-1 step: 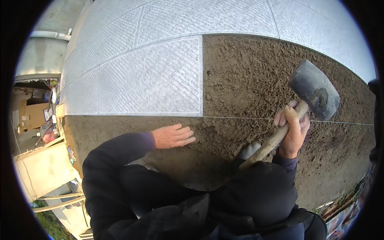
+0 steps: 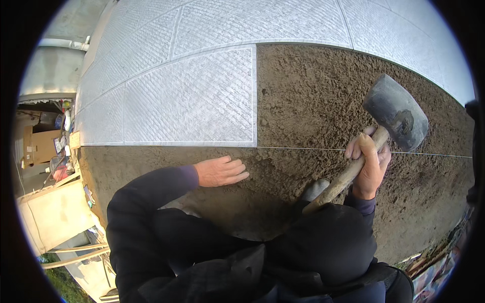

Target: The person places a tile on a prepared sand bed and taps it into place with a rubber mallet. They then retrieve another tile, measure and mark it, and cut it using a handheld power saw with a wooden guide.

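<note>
My right hand [image 2: 370,169] grips the wooden handle [image 2: 337,187] of a rubber mallet, just below its big dark grey head [image 2: 384,103], which is over rough brown mortar [image 2: 308,86]. My left hand [image 2: 222,171] is open, palm down, fingers slightly bent, over the mortar below a pale grey ribbed paving slab [image 2: 187,101]; I cannot tell whether it touches the surface. A thin white string [image 2: 303,149] runs across the mortar in line with the slab's lower edge and passes by my right hand.
More grey slabs [image 2: 262,20] line the top. At the left are a white pipe [image 2: 63,44], cardboard boxes [image 2: 45,144], timber boards [image 2: 58,212] and mixed clutter. My knees and a grey shoe [image 2: 316,189] are at the bottom, with debris [image 2: 434,272] at the lower right edge.
My left hand and forearm have shifted very slightly to the right. My right hand and the mallet are almost where they were.
</note>
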Demonstrator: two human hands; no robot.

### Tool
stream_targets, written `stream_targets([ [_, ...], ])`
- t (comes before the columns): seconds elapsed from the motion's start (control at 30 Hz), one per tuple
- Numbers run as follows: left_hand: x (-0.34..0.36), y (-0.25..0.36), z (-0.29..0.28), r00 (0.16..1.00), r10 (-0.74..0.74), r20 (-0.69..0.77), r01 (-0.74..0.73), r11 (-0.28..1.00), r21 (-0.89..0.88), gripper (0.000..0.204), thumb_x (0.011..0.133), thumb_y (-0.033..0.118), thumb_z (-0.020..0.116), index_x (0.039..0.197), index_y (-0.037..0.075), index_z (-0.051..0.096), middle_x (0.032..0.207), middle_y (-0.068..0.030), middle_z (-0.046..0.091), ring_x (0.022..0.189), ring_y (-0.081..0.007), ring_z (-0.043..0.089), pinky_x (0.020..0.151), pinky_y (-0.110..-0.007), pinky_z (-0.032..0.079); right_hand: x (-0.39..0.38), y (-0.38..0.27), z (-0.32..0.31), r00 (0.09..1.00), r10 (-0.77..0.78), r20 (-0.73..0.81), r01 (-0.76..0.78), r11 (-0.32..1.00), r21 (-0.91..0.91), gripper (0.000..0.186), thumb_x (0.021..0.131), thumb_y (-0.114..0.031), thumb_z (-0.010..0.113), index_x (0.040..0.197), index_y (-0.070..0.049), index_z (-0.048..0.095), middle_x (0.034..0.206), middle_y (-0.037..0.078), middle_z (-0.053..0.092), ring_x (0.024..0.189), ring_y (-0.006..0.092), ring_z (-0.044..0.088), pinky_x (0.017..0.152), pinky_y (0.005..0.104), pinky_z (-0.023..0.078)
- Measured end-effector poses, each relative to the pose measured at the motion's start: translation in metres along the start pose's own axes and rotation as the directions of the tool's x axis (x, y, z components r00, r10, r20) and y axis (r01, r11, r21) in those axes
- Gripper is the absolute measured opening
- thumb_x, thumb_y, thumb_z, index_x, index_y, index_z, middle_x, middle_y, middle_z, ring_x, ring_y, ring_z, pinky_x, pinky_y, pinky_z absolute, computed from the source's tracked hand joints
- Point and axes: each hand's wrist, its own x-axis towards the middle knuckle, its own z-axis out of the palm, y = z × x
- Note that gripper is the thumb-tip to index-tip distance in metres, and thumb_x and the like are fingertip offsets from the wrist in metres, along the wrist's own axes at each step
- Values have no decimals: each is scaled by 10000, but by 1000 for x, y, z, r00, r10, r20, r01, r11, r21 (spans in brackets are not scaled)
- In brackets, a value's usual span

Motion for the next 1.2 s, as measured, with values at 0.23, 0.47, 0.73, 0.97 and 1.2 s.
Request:
stream_targets([
  [0.23,31,1,-11,988,-125,-87,102,968,-229,249,886,186,624,1093,49,597,862,-49,494,773,-195,564,593,-329,489,-9,-4,5,999,-24,33,24,999,-21,218,971,-85,649,1089,68,549,719,75,565,599,174,570,585,326,511],
  [0.47,130,-63,-69,534,-743,-404,494,662,-564,232,912,228,789,1009,87,633,857,-75,557,665,-237,609,548,-364,500,-7,-1,3,1000,-14,24,13,999,42,232,972,-83,649,1110,72,547,692,83,565,580,181,572,575,324,512],
  [0.73,183,-97,-65,330,-815,-477,766,526,-369,600,984,466,686,1370,26,554,1433,-230,484,1381,-397,429,1137,-535,361,-1,-1,-6,1000,7,-10,-6,999,39,222,972,-79,649,1104,63,540,701,87,563,578,177,562,576,335,512],
  [0.97,201,-102,-33,456,-851,-261,805,520,-287,765,1085,519,446,1559,-72,338,1656,-254,278,1579,-381,189,1281,-538,151,3,-2,-13,1000,4,6,-5,996,92,202,976,-75,639,1093,51,533,716,78,555,588,168,550,595,341,517],
  [1.2,199,-132,-20,282,-907,-314,844,390,-367,791,1096,514,410,1565,-110,284,1657,-291,253,1575,-411,177,1285,-503,160,4,-5,-16,999,26,-26,-24,996,87,194,975,-69,652,1076,54,541,689,79,558,571,171,568,574,341,537],
])
